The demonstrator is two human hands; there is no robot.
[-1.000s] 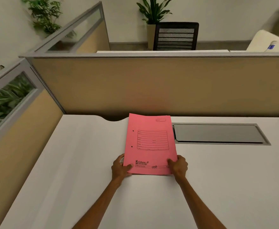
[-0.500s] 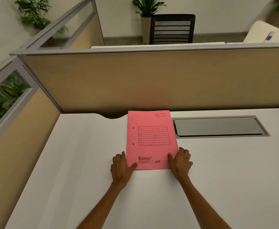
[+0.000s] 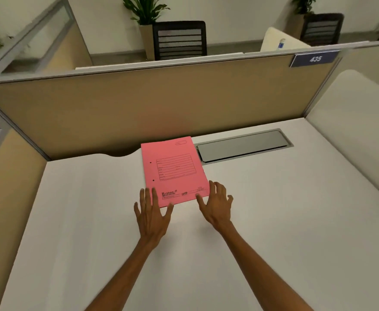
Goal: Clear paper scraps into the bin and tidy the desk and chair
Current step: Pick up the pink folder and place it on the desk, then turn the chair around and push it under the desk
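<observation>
A pink paper folder [image 3: 172, 169] lies flat on the white desk [image 3: 83, 221], its far edge near the tan partition. My left hand [image 3: 151, 215] hovers at the folder's near left corner with fingers spread, holding nothing. At the near right corner my right hand [image 3: 216, 204] is likewise open, fingers apart. Both sets of fingertips sit right at the folder's near edge. No paper scraps and no bin are in view.
A grey cable hatch [image 3: 242, 145] is set into the desk just right of the folder. Tan partitions [image 3: 139, 108] wall the desk at the back and left. A plate reading 435 [image 3: 315, 59] hangs on the back partition. Black chairs [image 3: 179, 40] stand beyond it.
Both hands have let go of the folder's near corners and opened, drawing back slightly. The folder now lies flat. The view has swung to the right.
</observation>
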